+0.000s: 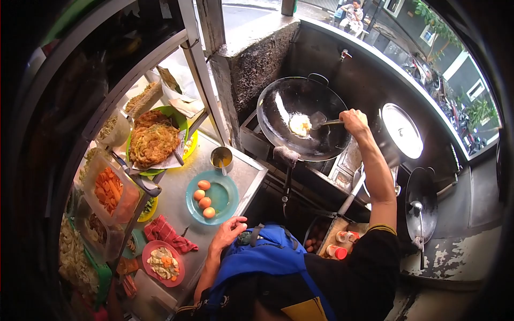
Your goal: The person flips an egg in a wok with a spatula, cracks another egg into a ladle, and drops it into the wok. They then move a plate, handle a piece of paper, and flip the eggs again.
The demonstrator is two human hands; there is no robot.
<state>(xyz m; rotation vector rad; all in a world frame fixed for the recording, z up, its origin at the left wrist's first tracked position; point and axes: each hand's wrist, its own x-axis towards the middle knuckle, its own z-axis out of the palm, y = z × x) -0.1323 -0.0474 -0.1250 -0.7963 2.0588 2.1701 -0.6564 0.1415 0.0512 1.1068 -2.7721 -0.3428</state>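
My right hand (354,122) is closed around the handle of a spatula (319,120). The spatula's blade rests inside a large dark wok (289,91) on the stove, touching or right beside a frying egg (300,125). My left hand (230,231) is held near the counter's edge, fingers loosely bent and apart, with nothing visible in it. Close to it, a teal plate (227,198) holds several brown eggs (204,202). Behind that plate is a metal cup (221,158) with yellow liquid and a spoon.
Fried omelettes (155,144) fill a green-rimmed bowl at left. Containers of carrots (108,190) and noodles stand beside a red cloth (170,235) and a pink plate (179,275). A lidded pot (399,131) and second wok (415,214) are at right, seasoning jars (336,252) below.
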